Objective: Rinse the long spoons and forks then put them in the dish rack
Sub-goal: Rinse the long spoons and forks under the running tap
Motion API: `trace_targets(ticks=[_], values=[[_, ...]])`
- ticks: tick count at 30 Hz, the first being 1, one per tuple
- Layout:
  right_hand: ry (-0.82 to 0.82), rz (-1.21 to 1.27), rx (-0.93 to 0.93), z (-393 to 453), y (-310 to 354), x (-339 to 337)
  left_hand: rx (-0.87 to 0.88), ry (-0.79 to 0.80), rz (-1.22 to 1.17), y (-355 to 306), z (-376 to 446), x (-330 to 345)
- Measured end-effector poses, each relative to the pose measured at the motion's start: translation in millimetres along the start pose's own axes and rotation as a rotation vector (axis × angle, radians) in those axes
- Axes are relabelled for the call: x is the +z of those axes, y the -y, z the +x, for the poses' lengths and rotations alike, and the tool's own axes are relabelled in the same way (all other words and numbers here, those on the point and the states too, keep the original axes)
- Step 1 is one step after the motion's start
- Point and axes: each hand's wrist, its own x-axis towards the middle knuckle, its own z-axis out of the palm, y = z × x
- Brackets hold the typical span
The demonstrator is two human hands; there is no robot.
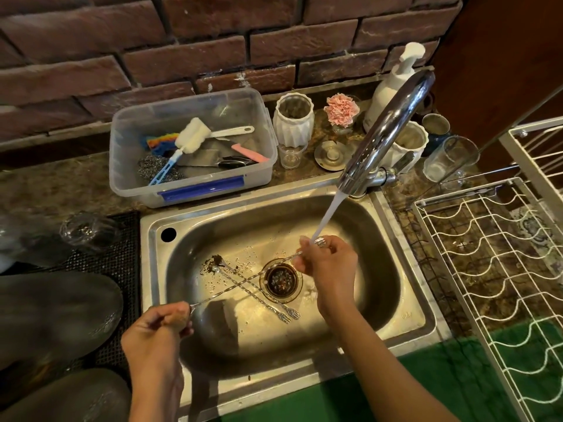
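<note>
Left hand [158, 327] and right hand [327, 261] pinch one long spoon [240, 284] under tap water [327, 217]; sink [405, 318] holds two forks [259, 296]; dish rack [499, 269] at 3 o'clock.

A speckled stone counter [76, 184] surrounds a steel sink [405, 318]. On it sit a clear plastic tub [195, 178], white ribbed jars [293, 124], glasses [447, 162], a soap dispenser [393, 86] and a white wire dish rack [499, 269].

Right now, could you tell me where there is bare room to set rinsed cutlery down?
The white wire dish rack right of the steel sink looks bare. The counter behind is crowded: clear plastic tub, white ribbed jars, glasses.
</note>
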Motion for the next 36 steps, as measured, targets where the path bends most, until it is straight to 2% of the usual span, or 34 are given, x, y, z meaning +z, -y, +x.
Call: trace_targets(ticks=[5,10,16,21,24,27,29,34,36], values=[[-0.036,-0.128,-0.097,0.9,0.6,1.1,0.014,0.010,0.010,-1.7,-2.3,-2.1],[0.087,-0.138,-0.060,7.0,6.7,-2.6,-0.015,-0.001,0.007,-2.4,-6.9,-2.7],[-0.029,0.152,0.086,5.6,3.3,0.6,-0.036,0.058,0.036,-7.3,-19.4,17.2],[0.198,0.406,0.316,-17.7,-13.8,14.1,-0.011,0.146,0.071,-1.5,-34.2,55.5],[0.254,0.426,0.314,-19.5,-8.7,8.1,-0.024,0.150,0.048,-5.0,-29.7,62.1],[0.126,0.472,0.259,1.1,11.5,-10.9,-0.020,0.129,0.008,-12.3,-22.5,57.2],[0.072,0.452,0.224,7.3,18.3,-15.4,-0.017,0.160,0.017,-15.1,-25.8,62.1],[0.228,0.250,0.201,-19.8,-6.4,10.1,-0.040,0.269,0.036,-13.3,-46.7,99.3],[0.220,0.249,0.252,-22.3,-7.6,9.9,-0.048,0.285,0.046,-13.7,-47.9,107.2]])
